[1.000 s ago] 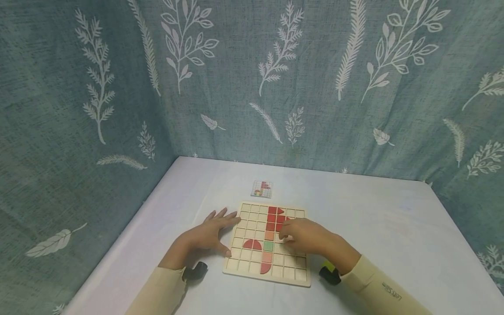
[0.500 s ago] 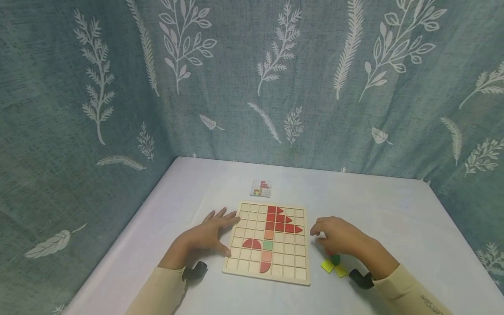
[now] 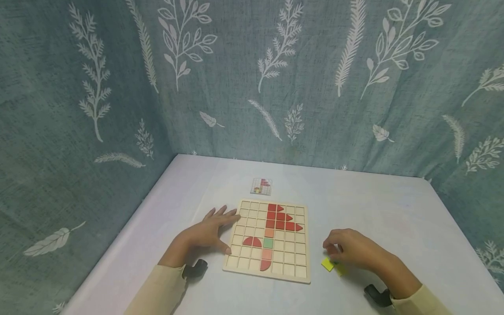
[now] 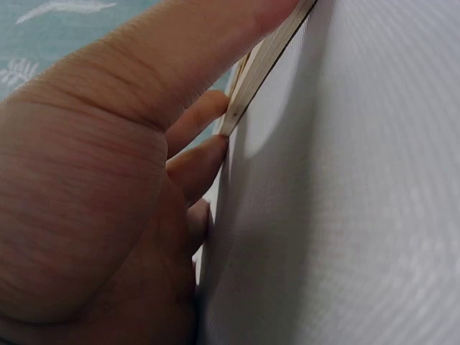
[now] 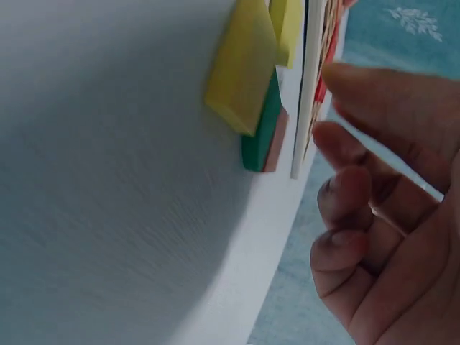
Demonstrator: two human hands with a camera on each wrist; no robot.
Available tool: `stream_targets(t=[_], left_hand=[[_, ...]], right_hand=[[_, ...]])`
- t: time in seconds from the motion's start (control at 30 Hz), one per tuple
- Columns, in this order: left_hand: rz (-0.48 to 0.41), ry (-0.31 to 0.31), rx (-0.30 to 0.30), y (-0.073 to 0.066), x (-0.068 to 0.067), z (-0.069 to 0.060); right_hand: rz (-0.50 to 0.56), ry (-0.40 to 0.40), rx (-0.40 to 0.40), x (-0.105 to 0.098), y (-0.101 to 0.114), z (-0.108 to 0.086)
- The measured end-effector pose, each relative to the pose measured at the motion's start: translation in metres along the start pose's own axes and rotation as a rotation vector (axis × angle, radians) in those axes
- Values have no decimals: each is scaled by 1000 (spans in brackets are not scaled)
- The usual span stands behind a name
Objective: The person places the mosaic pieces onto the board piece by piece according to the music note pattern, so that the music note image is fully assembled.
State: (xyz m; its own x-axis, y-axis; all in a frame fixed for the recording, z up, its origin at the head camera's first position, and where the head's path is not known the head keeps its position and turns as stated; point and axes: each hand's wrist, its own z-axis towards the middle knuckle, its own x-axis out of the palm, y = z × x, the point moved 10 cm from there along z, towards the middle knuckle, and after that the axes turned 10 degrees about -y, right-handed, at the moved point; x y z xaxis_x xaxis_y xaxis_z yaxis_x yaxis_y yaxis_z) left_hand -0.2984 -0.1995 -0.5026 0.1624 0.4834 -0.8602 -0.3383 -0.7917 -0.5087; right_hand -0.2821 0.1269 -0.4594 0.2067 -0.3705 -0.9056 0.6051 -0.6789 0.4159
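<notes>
A wooden grid board point(image 3: 289, 258) lies flat, with red, orange, green and pink pieces set in its squares. My left hand point(image 3: 210, 229) rests along its left side, fingers spread; in the left wrist view the thumb and fingertips touch the board's edge point(image 4: 251, 79). To the right of the board, my right hand point(image 3: 350, 248) hovers over a small group of loose pieces, fingers loosely bent and holding nothing. The right wrist view shows two yellow pieces, the nearer yellow piece point(image 5: 246, 68) partly over a green piece point(image 5: 261, 140) beside a reddish-brown piece point(image 5: 277, 144).
A small card point(image 3: 261, 187) printed with a coloured grid pattern lies behind the board. White cloth point(image 3: 370, 201) covers the table. A teal curtain point(image 3: 236, 78) with white leaf prints hangs behind and at the left.
My right hand has left the red pieces on the board and moved right, then down over the loose pieces. A red pointed piece shows at the third row's end. The left hand stays put.
</notes>
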Motion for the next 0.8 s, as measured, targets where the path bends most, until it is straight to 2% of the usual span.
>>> stream_targets(t=[0.17, 0.27, 0.63, 0.8], left_hand=[[3, 0, -1, 1, -1, 1], [5, 2, -4, 1, -1, 1], [7, 11, 2, -1, 0, 0], [7, 13, 17, 0, 1, 1]], right_hand=[[121, 67, -33, 11, 7, -6], [145, 94, -28, 16, 9, -8], [40, 80, -57, 24, 15, -1], [5, 84, -21, 26, 14, 6]])
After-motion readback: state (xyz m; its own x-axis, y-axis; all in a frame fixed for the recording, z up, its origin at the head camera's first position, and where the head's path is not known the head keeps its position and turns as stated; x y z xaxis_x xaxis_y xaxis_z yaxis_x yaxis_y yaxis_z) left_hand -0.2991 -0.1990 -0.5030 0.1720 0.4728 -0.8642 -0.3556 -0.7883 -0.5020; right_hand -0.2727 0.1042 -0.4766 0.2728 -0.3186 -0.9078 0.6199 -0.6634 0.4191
